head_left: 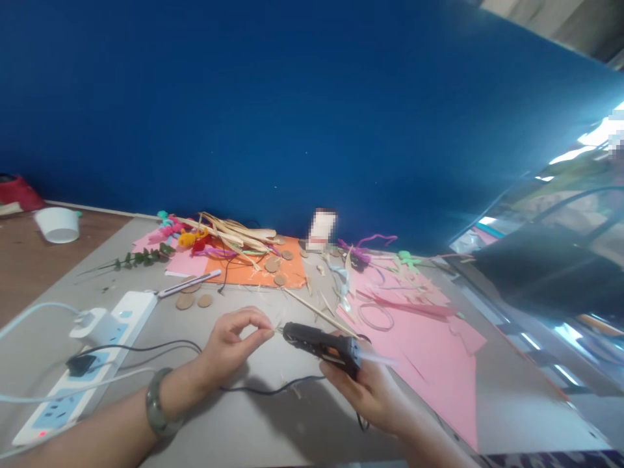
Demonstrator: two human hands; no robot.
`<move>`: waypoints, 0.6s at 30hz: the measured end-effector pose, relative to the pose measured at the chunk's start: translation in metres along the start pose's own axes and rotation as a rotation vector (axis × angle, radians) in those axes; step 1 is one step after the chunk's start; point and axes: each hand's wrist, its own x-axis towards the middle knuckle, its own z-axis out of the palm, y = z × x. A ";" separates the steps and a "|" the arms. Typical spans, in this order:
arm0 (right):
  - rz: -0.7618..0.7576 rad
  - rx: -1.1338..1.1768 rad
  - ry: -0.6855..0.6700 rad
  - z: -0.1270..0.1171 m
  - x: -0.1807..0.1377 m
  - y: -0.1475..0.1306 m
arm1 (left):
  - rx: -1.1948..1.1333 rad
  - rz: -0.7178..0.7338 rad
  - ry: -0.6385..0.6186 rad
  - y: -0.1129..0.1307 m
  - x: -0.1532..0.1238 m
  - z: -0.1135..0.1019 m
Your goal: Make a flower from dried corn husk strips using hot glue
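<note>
My right hand point(375, 390) grips a black hot glue gun point(322, 344), its nozzle pointing left. My left hand point(234, 341), with a grey bangle on the wrist, pinches something small and thin right at the nozzle tip; I cannot make out what it is. The gun's black cord point(273, 389) trails over the grey table point(273, 422) beneath both hands. A long thin wooden stick point(316, 312) lies just behind the gun.
A white power strip point(97, 351) with plugs sits at the left. Orange paper point(253, 270), pink paper point(429, 344), dried straw strips point(234, 234), cardboard discs point(192, 301), pipe cleaners point(363, 247) and a green sprig point(139, 258) lie along the blue wall. A white cup point(58, 224) stands far left.
</note>
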 end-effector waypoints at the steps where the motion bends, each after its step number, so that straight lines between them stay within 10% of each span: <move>1: -0.007 0.001 -0.003 0.000 0.000 0.001 | -0.012 -0.012 -0.001 0.001 0.000 0.000; 18: -0.004 -0.036 -0.025 0.003 0.000 -0.001 | -0.140 -0.206 -0.082 0.004 0.002 0.001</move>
